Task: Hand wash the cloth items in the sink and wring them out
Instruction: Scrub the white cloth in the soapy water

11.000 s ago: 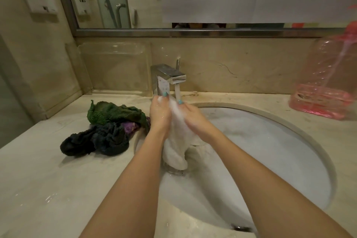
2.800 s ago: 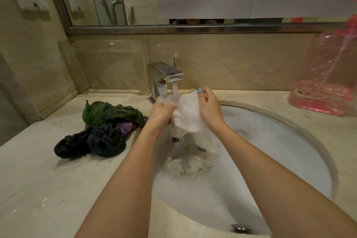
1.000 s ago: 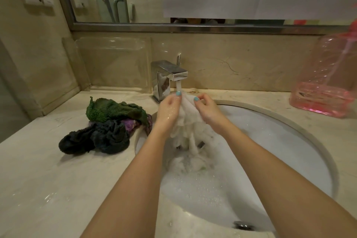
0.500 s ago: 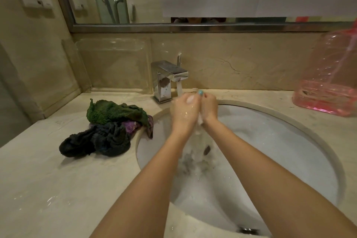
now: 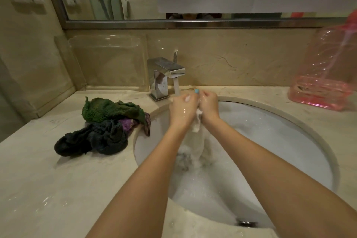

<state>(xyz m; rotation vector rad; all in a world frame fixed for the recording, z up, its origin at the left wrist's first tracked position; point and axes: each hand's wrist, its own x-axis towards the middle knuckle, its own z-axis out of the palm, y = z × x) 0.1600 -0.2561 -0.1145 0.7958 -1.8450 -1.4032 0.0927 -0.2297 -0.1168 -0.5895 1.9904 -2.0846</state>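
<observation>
Over the back of the white sink [image 5: 301,133], my left hand [image 5: 182,109] and my right hand [image 5: 209,105] press together, both shut on a white cloth [image 5: 196,124]. Only a small bunched end of the cloth shows below my palms; the remainder is hidden inside my fists. Water streams down from my hands into the foamy basin. The chrome faucet [image 5: 164,75] runs just behind my left hand, its stream landing on my knuckles.
A heap of cloths lies on the marble counter [image 5: 48,189] left of the sink: green cloth [image 5: 108,110], dark cloth [image 5: 92,140], purple cloth [image 5: 127,123]. A pink plastic jug [image 5: 326,75] stands at the back right. The overflow drain [image 5: 246,223] is at the near rim.
My hands came together and closed tightly around the white cloth, which hung spread between them a second ago. Water now pours out of it into the basin.
</observation>
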